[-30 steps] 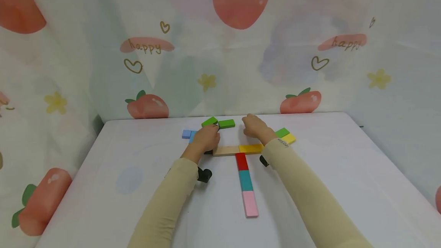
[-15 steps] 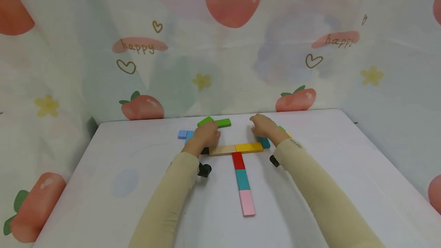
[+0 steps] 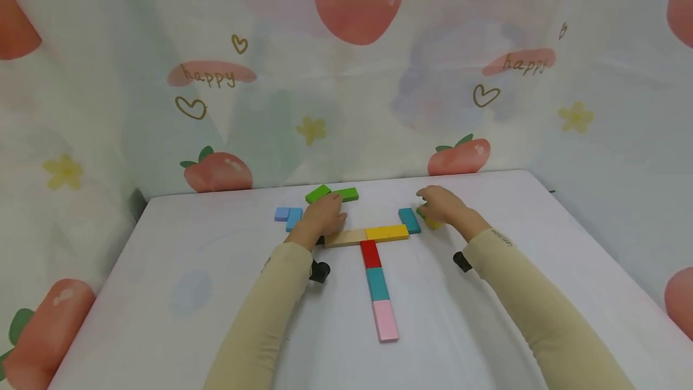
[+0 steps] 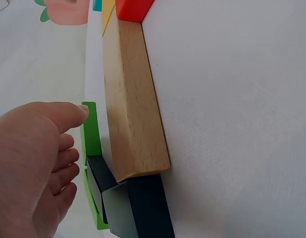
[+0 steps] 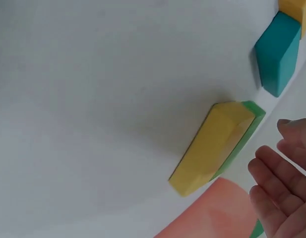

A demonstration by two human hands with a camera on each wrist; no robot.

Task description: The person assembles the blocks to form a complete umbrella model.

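My left hand [image 3: 323, 214] hovers over the left end of a plain wooden block [image 4: 135, 94], its fingers loosely bent and holding nothing. Dark blocks [image 4: 152, 206] lie against that end, and two green blocks [image 3: 318, 194] are just beyond. My right hand [image 3: 446, 204] is above a yellow block [image 5: 212, 146] with a green block [image 5: 249, 126] along its far side. Its fingers are half bent, and nothing is between them in the right wrist view. A teal block [image 3: 409, 220] lies left of this hand, touching the end of an orange-yellow block [image 3: 387, 233].
From the wooden and orange-yellow row, a line of red [image 3: 370, 253], turquoise [image 3: 377, 283] and pink [image 3: 385, 321] blocks runs toward me. Light blue [image 3: 294, 219] and periwinkle [image 3: 281, 214] blocks lie left of my left hand. A printed cloth hangs behind the white table [image 3: 216, 342].
My right hand has moved right, off the teal block, to above the yellow and green blocks. The left hand stays nearly in place. The head view has shifted slightly.
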